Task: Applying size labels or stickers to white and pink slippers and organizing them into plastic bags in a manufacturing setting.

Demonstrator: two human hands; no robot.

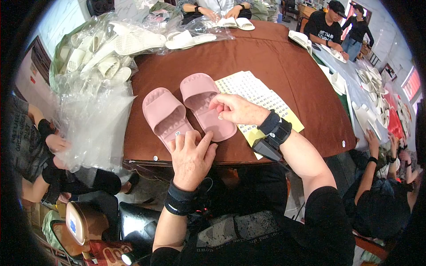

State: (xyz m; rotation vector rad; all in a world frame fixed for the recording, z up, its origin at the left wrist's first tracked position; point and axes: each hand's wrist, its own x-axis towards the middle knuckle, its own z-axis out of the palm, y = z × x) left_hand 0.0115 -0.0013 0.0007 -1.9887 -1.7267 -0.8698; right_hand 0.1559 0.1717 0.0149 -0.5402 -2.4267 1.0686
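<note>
Two pink slippers lie side by side on the brown-covered table, toes pointing away from me. My left hand (pixel 191 156) rests at the heel of the left slipper (pixel 164 108), fingers apart, its index finger reaching to the right slipper's heel. A small round white sticker (pixel 177 133) shows on the left slipper's insole by my fingertips. Over the right slipper (pixel 202 95), my right hand (pixel 235 109) is closed, thumb and fingers curled together; whatever is between them is too small to make out. Beneath my right wrist spread label sheets (pixel 253 91) with yellow backing.
Clear plastic bags (pixel 95 119) and white slippers (pixel 133 40) are piled along the left. Across the brown table (pixel 310 97), a person handles white slippers (pixel 242 24). At right, more people work by a table with white slippers (pixel 377 97). A chair (pixel 84 221) stands lower left.
</note>
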